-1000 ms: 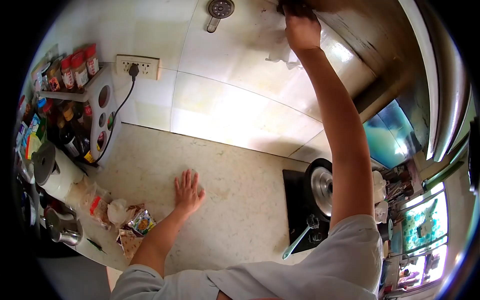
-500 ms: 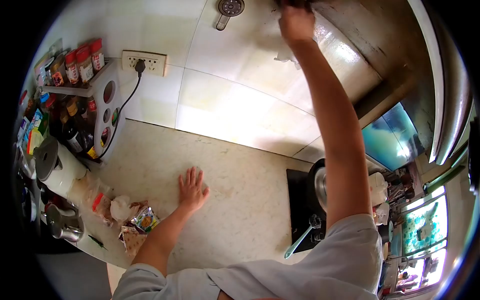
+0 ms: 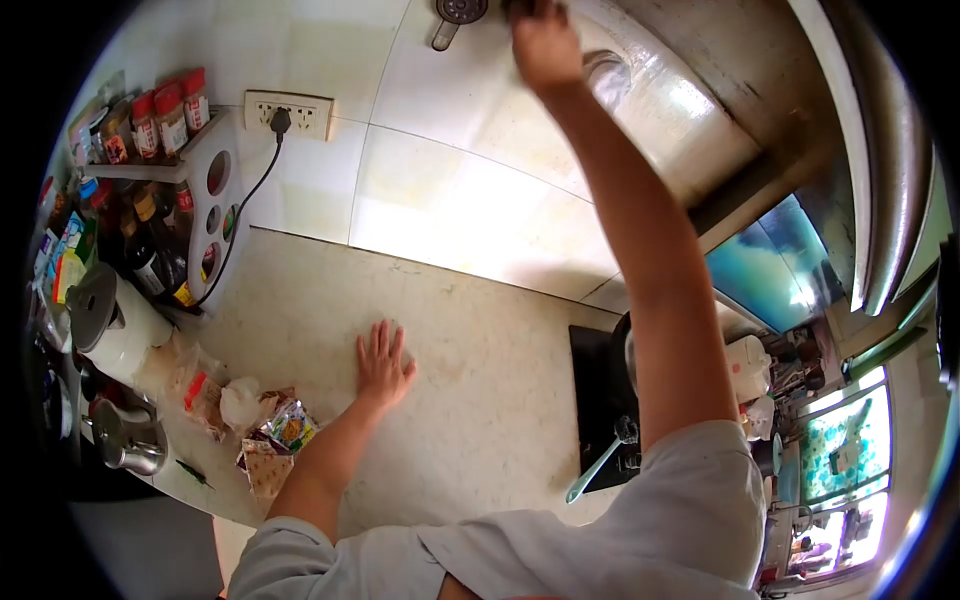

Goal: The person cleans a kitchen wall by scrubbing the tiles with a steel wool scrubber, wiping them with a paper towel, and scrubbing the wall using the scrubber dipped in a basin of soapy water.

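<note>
My left hand lies flat on the pale countertop, fingers stretched and slightly apart, holding nothing. High up on the tiled wall, my right hand is closed around something dark, mostly hidden and cut off by the top edge; its kind cannot be made out. Just left of it, a round dark fixture with a short tab is on the tiles. A clear, roundish piece shows on the wall to the right of my wrist.
At left stand a spice rack with red-capped jars, a white jug, a metal pot and several food packets. A plug sits in the wall socket. At right, a green-handled brush lies by the black stove.
My right hand has moved left along the wall, closer to the round fixture, uncovering more of the clear piece. My left hand stays flat on the counter. The view has shifted slightly.
</note>
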Demonstrator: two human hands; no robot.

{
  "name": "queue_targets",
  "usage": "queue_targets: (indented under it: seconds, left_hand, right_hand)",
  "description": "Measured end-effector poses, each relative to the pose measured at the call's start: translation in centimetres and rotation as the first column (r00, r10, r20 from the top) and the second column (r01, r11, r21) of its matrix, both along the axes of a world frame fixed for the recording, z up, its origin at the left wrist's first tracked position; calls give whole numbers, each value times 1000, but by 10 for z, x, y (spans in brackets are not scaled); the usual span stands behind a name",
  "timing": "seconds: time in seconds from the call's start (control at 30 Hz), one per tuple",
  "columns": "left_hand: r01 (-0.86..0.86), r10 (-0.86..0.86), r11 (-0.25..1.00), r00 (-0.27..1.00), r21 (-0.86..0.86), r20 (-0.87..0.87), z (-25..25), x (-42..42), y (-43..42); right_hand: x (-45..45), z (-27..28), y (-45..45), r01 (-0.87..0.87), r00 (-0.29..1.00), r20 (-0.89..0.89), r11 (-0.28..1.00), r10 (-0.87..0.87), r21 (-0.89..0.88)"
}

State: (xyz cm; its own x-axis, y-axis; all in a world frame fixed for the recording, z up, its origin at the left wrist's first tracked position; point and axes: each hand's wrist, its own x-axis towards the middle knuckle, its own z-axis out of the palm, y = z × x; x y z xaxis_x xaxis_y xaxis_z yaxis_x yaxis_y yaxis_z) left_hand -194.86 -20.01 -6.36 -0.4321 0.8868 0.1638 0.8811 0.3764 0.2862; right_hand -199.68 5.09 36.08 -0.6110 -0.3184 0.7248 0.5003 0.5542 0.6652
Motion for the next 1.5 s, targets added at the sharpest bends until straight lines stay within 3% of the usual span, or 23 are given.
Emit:
queue_targets:
  seconds: [0.1,0.17,0.2,0.27,0.3,0.4,0.47,0.5,0.6,0.67,0.7,0.83,0.9,1.0,1.07,1.13,1.2,1.23,1.33,1.4,1.43,1.47,1.5]
  left_hand:
    - [1,-1,1000,1000,-13,11,1,-1,1]
    - [5,-4,999,1000,-45,14,1,-4,1]
    - [5,-5,1000,1000,-24,27,2,-2,0]
    - [-1,1,1000,999,1,45,0,-2,1]
    - [-8,8,1000,999,-4,41,-1,-2,1]
    - [0,1,1000,999,-11,41,3,-1,1]
    - [9,-8,1000,999,-18,34,5,-3,1]
    - [4,-4,1000,999,-15,34,3,-4,1]
    - [1,-1,1000,1000,5,28,-7,-2,3]
    - [8,-8,1000,1000,20,22,-6,0,0]
    - [5,-5,1000,1000,-20,24,2,-1,0]
    - [2,-1,1000,1000,-22,21,4,-2,1]
    - [-1,2,1000,999,-30,33,6,-3,2]
    - [-3,4,999,999,-32,44,1,-2,1]
    - [-2,2,1000,999,-9,38,1,0,1]
    - [-1,3,1000,999,-27,48,4,-1,2]
    - [-2,3,1000,999,-24,35,4,-2,2]
    - [-8,9,1000,999,-25,35,3,-1,2]
    - [-1,2,1000,998,-29,68,5,-2,0]
    - [-1,2,1000,998,-26,61,2,-1,0]
    - [-7,8,1000,999,-16,48,2,-1,2]
    - [-7,7,1000,999,-11,43,3,-1,1]
    - [1,0,999,999,-37,36,5,-2,1]
  right_hand:
    - [5,-40,-2,65,996,62,995,-70,69]
    - [9,-17,-2,30,991,133,998,-24,-47]
    - [14,11,-7,213,943,305,945,-132,-249]
    - [0,38,5,31,1000,-6,1000,-31,-3]
    - [7,26,7,2,996,84,990,10,-138]
    - [8,-40,-2,115,993,-8,981,-115,156]
    - [15,-48,-5,60,977,202,996,-74,73]
    - [19,-34,2,80,993,76,985,-92,152]
    - [23,45,45,230,973,86,942,-215,-245]
    - [18,20,28,238,970,-34,969,-240,-59]
    - [19,-2,3,180,982,-37,973,-187,-143]
    - [15,-43,7,125,986,102,988,-134,95]
    - [28,-5,3,280,959,124,918,-254,-282]
    - [20,22,11,144,958,-214,966,-190,-215]
    - [13,-22,6,237,959,-118,955,-260,-179]
    - [8,-59,-1,74,994,76,991,-83,115]
    - [18,-38,1,107,993,40,989,-111,102]
    - [20,-16,4,138,990,-20,979,-143,-152]
    - [16,27,57,43,998,-51,997,-46,-58]
    - [6,-23,16,61,986,-146,992,-77,-111]
    - [10,-52,5,95,992,-101,981,-79,170]
    - [-2,-74,7,208,966,122,965,-228,158]
    - [2,-64,6,135,984,103,983,-148,123]
